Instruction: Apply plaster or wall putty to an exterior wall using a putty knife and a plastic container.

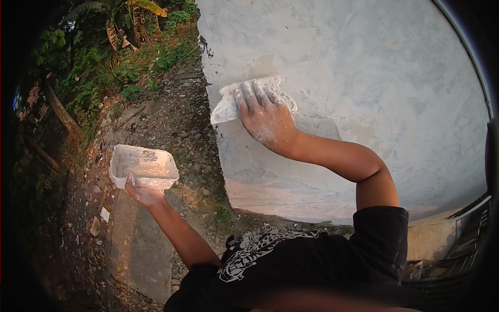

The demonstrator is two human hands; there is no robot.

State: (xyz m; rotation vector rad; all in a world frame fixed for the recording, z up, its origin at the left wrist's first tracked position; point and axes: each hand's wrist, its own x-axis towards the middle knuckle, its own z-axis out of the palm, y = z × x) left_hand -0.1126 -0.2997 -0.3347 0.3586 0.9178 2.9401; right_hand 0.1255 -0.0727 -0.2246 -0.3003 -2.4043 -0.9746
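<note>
My right hand [267,122] presses a wide scraper blade [227,108], thickly smeared with white plaster, against the wall [374,78] close to its left edge. The fingers lie spread over the back of the blade; the thumb is hidden. Around the blade the wall shows damp, darker patches of fresh plaster. Off to the left, my left hand [143,194] holds up a rectangular plastic tub [165,182] by its near side, thumb over the rim. Whitish plaster coats the tub's inner walls and bottom.
Left of the wall runs stony, littered ground [192,151] with a concrete slab [148,249] below the tub. Green plants and a banana plant [112,31] grow at the far left. A leaning trunk [62,112] stands there too. Stacked boards [462,249] show at lower right.
</note>
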